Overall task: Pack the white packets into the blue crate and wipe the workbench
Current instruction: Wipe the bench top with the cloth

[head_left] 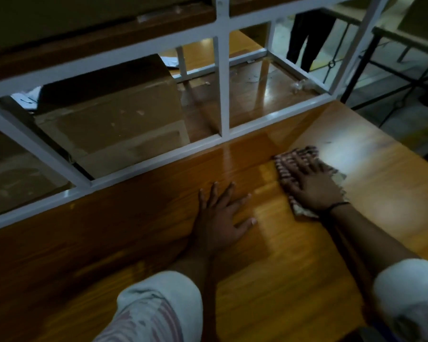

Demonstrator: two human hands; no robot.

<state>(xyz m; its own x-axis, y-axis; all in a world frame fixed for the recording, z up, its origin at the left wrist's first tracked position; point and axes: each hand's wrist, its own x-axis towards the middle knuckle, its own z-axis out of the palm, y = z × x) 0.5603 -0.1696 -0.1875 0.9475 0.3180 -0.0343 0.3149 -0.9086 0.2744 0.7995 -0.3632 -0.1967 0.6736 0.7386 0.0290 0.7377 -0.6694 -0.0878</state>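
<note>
Right hand: I read it palm down on the cloth; fingers straight and spread, pressing, not curled round anything.
Cloth: patterned, flat on the surface under the right hand. Its edge shows past the fingertips at 12 o'clock, beside the palm at 3 o'clock and by the wrist at 6 o'clock.
Left hand: at 8 o'clock from the cloth, near it but apart; fingers straight, splayed on bare wood, holding nothing.
White frame: at 12 o'clock, along the surface's far edge.
Cardboard box: behind the frame, at 10 o'clock.

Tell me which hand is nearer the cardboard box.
Left. The left hand lies flat on the workbench below the cardboard box; the right hand presses the cloth farther right.
</note>
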